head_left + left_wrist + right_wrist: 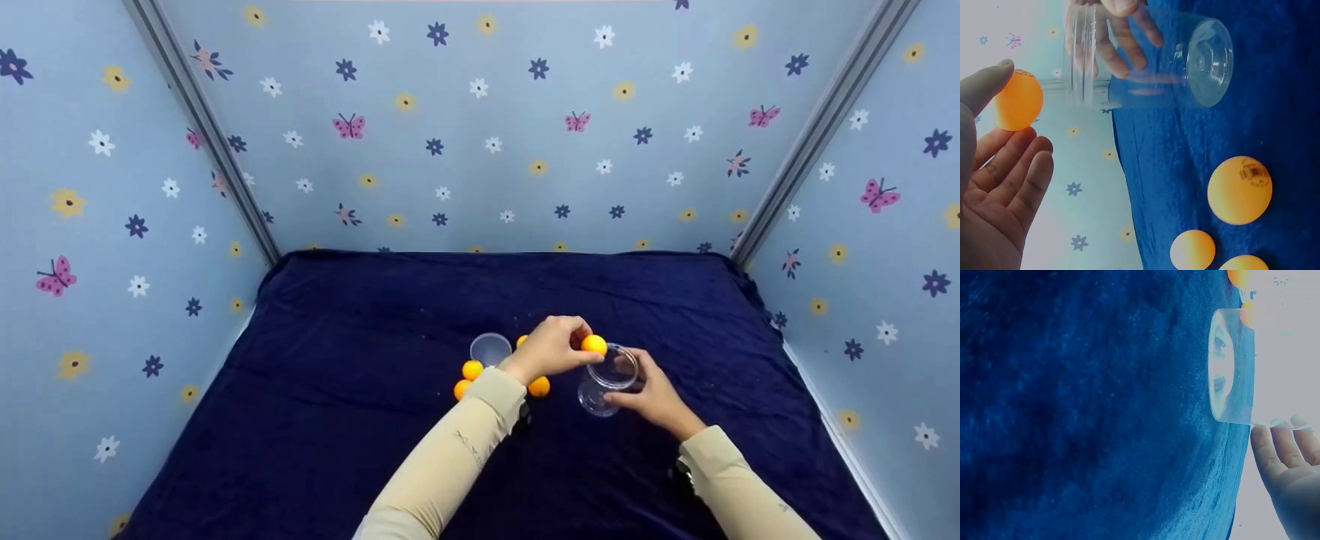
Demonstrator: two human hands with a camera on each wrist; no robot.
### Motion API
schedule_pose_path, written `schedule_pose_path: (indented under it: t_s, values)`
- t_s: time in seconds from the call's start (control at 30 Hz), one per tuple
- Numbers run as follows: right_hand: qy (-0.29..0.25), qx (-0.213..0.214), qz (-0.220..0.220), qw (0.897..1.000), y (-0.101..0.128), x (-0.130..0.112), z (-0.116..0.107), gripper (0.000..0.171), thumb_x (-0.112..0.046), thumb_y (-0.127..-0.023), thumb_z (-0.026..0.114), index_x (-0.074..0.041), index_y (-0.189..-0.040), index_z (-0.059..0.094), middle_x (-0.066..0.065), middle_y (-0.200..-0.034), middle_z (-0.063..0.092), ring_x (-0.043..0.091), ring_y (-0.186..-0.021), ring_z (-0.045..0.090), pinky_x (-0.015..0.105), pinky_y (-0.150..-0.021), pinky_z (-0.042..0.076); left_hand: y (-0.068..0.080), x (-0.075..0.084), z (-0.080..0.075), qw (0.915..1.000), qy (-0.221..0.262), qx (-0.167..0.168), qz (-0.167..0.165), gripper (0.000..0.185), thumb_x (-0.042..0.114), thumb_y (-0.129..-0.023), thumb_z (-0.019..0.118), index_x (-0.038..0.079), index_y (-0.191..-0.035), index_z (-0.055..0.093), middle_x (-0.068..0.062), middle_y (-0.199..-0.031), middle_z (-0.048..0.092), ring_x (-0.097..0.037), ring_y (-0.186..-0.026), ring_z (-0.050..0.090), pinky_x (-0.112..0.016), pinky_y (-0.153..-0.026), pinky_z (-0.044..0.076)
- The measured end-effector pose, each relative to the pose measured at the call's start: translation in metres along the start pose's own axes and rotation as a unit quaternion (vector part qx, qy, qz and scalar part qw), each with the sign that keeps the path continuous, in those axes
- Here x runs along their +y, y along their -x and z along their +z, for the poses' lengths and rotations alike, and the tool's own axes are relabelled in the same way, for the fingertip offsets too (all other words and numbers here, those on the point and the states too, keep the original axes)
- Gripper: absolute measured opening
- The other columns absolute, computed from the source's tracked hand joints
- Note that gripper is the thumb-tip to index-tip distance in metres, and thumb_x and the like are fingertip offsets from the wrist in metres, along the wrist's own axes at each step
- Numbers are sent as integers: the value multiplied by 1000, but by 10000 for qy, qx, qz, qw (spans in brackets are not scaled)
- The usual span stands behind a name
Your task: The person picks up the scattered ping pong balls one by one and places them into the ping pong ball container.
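Between thumb and fingertips, my left hand (551, 349) pinches an orange ping-pong ball (594, 345) with a small dark print. It is beside the rim of a clear plastic jar (598, 397), outside the mouth in the left wrist view. My right hand (660, 396) grips the jar round its side; the fingers show through the wall in the left wrist view. No ball shows inside the jar. Several more orange balls (472, 370) lie on the dark blue cloth, partly hidden by my left arm. A round clear lid (491, 349) is beside them.
Dark blue cloth (360, 322) covers the surface and wrinkles toward the right. Pale blue walls (465, 67) with flowers and butterflies stand at the back and both sides, with grey strips (217, 142) at the corners.
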State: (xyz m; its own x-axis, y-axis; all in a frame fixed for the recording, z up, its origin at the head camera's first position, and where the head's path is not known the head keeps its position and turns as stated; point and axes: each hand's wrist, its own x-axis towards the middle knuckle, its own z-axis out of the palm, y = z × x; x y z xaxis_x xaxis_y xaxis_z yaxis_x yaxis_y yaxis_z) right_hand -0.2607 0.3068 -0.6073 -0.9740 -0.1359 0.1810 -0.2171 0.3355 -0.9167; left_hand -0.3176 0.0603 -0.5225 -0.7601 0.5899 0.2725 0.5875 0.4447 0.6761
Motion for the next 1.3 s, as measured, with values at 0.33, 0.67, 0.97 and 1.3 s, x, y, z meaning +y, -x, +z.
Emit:
schedule_pose_path:
  t_s: [0.33,0.67,0.97,1.3]
  values:
    - [-65,-58,-53,9999,1,0,0,83,6,-77,94,7,-148,51,27,-139,67,33,-125,68,20,-95,58,1,3,14,9992,243,-153,-264,30,37,-97,85,12,-109,76,0,-101,77,-4,-83,66,-17,-76,55]
    - [-131,-32,-101,9999,1,2,1,83,9,-76,93,8,-148,51,27,-145,64,3,-116,66,18,-95,57,0,4,25,9992,-212,-137,-295,34,38,-94,87,10,-110,77,-3,-104,74,-5,-84,62,-17,-77,53]
    - [-107,9,-70,9999,1,1,0,83,8,-76,94,8,-148,52,27,-143,65,22,-121,68,19,-94,58,-3,3,30,9984,-497,-161,-223,35,33,-92,90,8,-113,79,-5,-107,75,-15,-92,69,-19,-82,55]
    - [-201,-22,-12,9998,1,1,0,82,9,-76,92,9,-147,51,31,-138,65,22,-120,69,17,-94,57,-2,1,30,9984,-212,-248,-470,35,30,-93,89,6,-116,80,-4,-103,73,-5,-82,60,-17,-76,52]
